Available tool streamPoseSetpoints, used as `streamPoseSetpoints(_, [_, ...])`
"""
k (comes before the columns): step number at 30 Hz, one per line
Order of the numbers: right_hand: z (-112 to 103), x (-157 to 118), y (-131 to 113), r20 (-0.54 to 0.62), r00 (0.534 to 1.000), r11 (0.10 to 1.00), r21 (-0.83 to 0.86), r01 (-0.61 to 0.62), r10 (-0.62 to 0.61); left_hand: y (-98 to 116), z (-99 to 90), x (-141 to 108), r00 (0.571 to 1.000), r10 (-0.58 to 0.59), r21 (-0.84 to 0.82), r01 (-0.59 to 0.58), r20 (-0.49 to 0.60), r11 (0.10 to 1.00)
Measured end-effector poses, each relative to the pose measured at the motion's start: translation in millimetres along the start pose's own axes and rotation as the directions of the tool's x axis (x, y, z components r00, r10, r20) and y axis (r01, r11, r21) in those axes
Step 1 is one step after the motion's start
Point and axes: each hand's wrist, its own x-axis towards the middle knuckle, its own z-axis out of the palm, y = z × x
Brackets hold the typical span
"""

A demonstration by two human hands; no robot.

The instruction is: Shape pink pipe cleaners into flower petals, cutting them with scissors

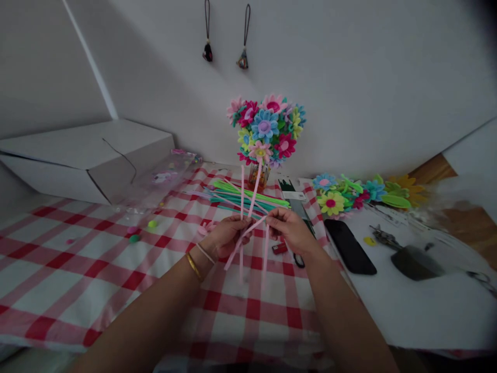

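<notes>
Pink pipe cleaners (254,192) are held between my two hands above the checked cloth, some pointing up and some hanging down. My left hand (230,235) pinches them where they cross. Close by on the right, my right hand (289,228) grips a bent pink length between thumb and fingers. Behind my hands lies a bundle of green and teal pipe cleaners (229,192). A small pink pipe-cleaner piece (206,228) rests just beyond my left hand. Under my right hand are a red object (279,248) and a dark loop, perhaps a scissors handle (298,260).
A vase (259,176) of colourful fuzzy flowers (266,127) stands by the wall. More flowers (332,203), a black phone (349,246) and keys (384,237) lie to the right. At left are a white box (89,155), a clear plastic bag (159,178) and several pom-poms (134,238).
</notes>
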Motion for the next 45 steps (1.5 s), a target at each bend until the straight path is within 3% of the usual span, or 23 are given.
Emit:
streamPoseSetpoints(6, [-4.2, -3.3, -8.4, 0.016, 0.998, 0.99, 0.13, -0.058, 0.056, 2.4, -0.5, -3.0, 0.998, -0.039, 0.111, 0.044, -0.047, 0.993])
streamPoseSetpoints(12, [-10.0, -1.9, -9.5, -0.027, 0.993, 0.978, 0.181, -0.107, 0.113, 5.1, -2.1, -5.7, 0.99, -0.04, 0.16, 0.018, 0.138, 0.987])
streamPoseSetpoints(17, [-6.8, 2.9, 1.0, -0.037, 0.997, 0.991, 0.119, -0.068, 0.073, -0.4, 1.2, -5.3, 0.99, -0.057, 0.261, 0.023, 0.125, 0.965])
streamPoseSetpoints(25, [4.8, 1.5, -0.1, -0.069, 0.991, 0.99, 0.098, -0.105, 0.112, 0.0, 3.1, -5.4, 0.987, -0.109, 0.268, 0.076, 0.114, 0.961])
streamPoseSetpoints(30, [3.8, 1.6, 1.2, -0.041, 0.993, 0.987, 0.117, -0.106, 0.111, 2.1, 4.3, -8.1, 0.961, -0.188, 0.234, 0.14, 0.201, 0.962])
streamPoseSetpoints(33, [0.1, 1.9, 2.4, -0.023, 0.996, 0.989, 0.122, -0.078, 0.081, 2.2, 4.4, -7.9, 0.953, -0.179, 0.206, 0.129, 0.244, 0.97])
streamPoseSetpoints(41, [-2.7, 1.3, -0.6, 0.029, 1.0, 0.984, 0.175, -0.014, 0.009, 3.9, 5.6, -9.8, 0.959, -0.159, 0.179, 0.118, 0.235, 0.977])
streamPoseSetpoints(45, [-0.9, 2.2, 2.9, -0.005, 1.0, 0.977, 0.213, -0.02, 0.022, 1.3, 2.7, -8.8, 0.945, -0.151, 0.214, 0.09, 0.291, 0.973])
